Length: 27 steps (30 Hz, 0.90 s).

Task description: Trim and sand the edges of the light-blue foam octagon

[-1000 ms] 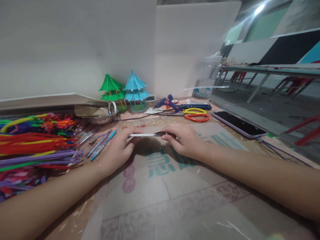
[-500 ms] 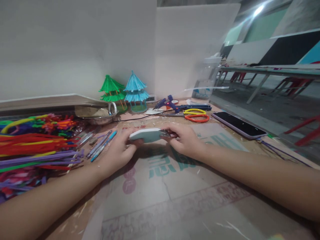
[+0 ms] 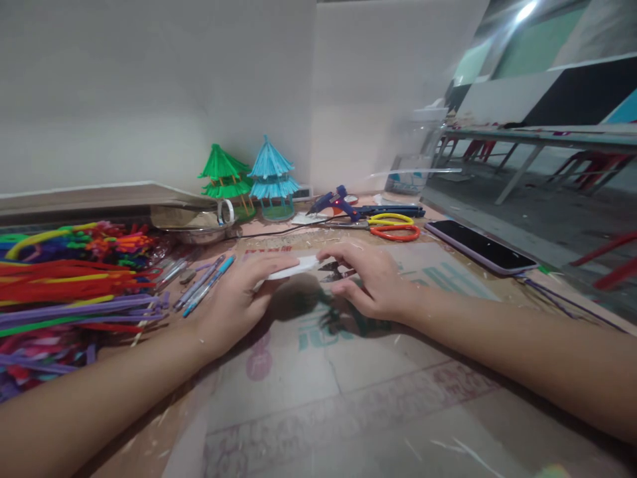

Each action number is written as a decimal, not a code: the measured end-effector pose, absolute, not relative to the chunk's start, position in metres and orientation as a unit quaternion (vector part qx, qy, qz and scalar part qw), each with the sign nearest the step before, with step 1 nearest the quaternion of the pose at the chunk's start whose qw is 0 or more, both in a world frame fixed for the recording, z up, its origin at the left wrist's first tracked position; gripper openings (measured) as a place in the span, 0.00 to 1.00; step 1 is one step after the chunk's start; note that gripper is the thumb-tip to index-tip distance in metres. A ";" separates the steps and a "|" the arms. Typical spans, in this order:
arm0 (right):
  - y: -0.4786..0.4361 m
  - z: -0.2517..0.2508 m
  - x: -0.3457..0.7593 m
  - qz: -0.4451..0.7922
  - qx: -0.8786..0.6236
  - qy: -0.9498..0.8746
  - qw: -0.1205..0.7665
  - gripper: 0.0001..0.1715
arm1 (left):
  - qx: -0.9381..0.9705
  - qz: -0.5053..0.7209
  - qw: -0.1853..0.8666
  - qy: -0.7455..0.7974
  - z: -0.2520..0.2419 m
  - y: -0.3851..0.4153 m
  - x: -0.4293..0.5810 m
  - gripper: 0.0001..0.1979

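My left hand (image 3: 239,292) grips the left end of a flat white oval piece (image 3: 293,267), held just above the cardboard sheet (image 3: 348,372) that covers the table. My right hand (image 3: 371,279) is closed at the piece's right end, where small dark strands (image 3: 341,272) stick out between the fingers. Both forearms rest on the cardboard. What the dark strands are I cannot make out.
Piles of coloured pipe cleaners (image 3: 64,279) lie at the left, with several pens (image 3: 206,284) beside them. Behind stand a green pavilion model (image 3: 223,174) and a blue one (image 3: 273,178), a metal bowl (image 3: 194,226), a glue gun (image 3: 336,201), scissors (image 3: 393,226) and a phone (image 3: 480,247).
The white piece has tilted from edge-on to showing its face, then flatter again. Both hands have shifted slightly; the right fingers have spread a little over the dark strands.
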State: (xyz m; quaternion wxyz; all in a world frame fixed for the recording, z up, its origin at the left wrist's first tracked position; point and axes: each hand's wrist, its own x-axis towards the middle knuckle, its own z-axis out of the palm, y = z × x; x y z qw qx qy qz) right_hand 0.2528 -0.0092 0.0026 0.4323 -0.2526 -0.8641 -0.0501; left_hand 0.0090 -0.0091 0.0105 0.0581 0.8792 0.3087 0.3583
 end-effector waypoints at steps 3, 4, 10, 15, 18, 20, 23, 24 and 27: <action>-0.008 0.002 0.253 -0.095 -0.252 -0.860 0.434 0.19 | 0.885 0.365 0.020 0.288 0.009 -0.004 0.007 0.23; -0.006 0.001 0.253 -0.113 -0.250 -0.857 0.435 0.18 | 0.888 0.365 0.009 0.280 0.008 -0.003 0.006 0.25; -0.002 0.003 0.254 -0.209 -0.226 -0.851 0.425 0.15 | 0.894 0.366 -0.007 0.259 0.009 -0.002 0.008 0.27; -0.003 0.005 0.254 -0.248 -0.214 -0.853 0.406 0.16 | 0.895 0.368 -0.006 0.254 0.009 -0.002 0.009 0.26; -0.003 0.005 0.254 -0.260 -0.210 -0.852 0.403 0.17 | 0.895 0.365 -0.004 0.258 0.009 -0.001 0.009 0.26; -0.003 0.004 0.253 -0.262 -0.212 -0.852 0.400 0.18 | 0.895 0.364 0.000 0.256 0.008 -0.001 0.008 0.26; -0.003 0.004 0.253 -0.260 -0.213 -0.855 0.395 0.18 | 0.897 0.360 0.006 0.258 0.007 0.000 0.007 0.28; -0.004 0.005 0.253 -0.260 -0.211 -0.856 0.394 0.18 | 0.897 0.358 0.008 0.259 0.007 0.000 0.007 0.28; -0.004 0.005 0.253 -0.259 -0.205 -0.858 0.395 0.19 | 0.899 0.353 0.011 0.260 0.006 0.000 0.006 0.28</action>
